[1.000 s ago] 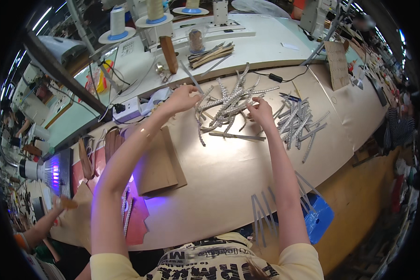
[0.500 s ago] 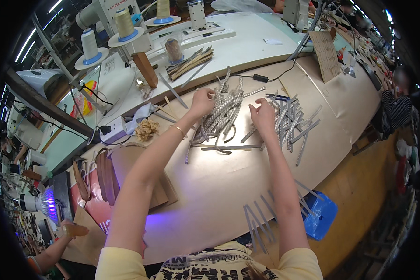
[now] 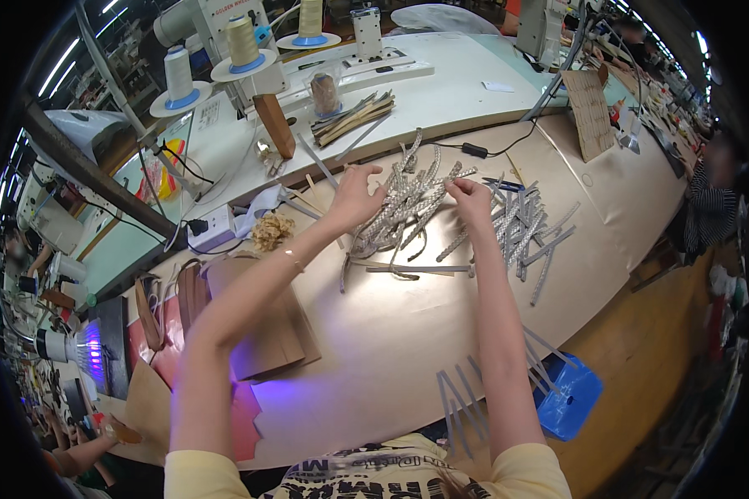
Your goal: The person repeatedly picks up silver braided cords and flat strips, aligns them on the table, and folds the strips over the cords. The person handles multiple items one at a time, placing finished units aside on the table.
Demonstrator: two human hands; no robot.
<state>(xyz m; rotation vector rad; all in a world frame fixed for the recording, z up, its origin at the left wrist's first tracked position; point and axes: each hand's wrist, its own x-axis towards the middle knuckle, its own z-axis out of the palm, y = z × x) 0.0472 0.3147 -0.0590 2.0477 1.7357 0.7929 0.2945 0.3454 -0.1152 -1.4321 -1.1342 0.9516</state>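
Note:
A loose heap of silver-grey braided straps (image 3: 399, 204) lies on the paper-covered table in front of me. My left hand (image 3: 359, 198) is at the heap's left side, its thumb and finger apart against the straps, with nothing visibly gripped. On the other side, my right hand (image 3: 473, 201) pinches the end of one braided strap (image 3: 453, 176) that runs out of the heap. To the right of that hand is a second, flatter pile of shorter braided and plain grey strips (image 3: 520, 220). Dark-handled snips (image 3: 504, 184) lie at its far edge.
Brown panels with handles (image 3: 270, 328) lie left of my arm, near a tan crumpled bundle (image 3: 273, 231). Thread cones (image 3: 245, 41) and a strip bundle (image 3: 354, 119) stand beyond. Grey strips hang over the near edge by a blue stool (image 3: 570, 399). A co-worker's hand (image 3: 108, 432) is lower left.
My right hand has moved up and left to the heap and closed on a strap end. The left hand's fingers have spread. The whole view has shifted slightly.

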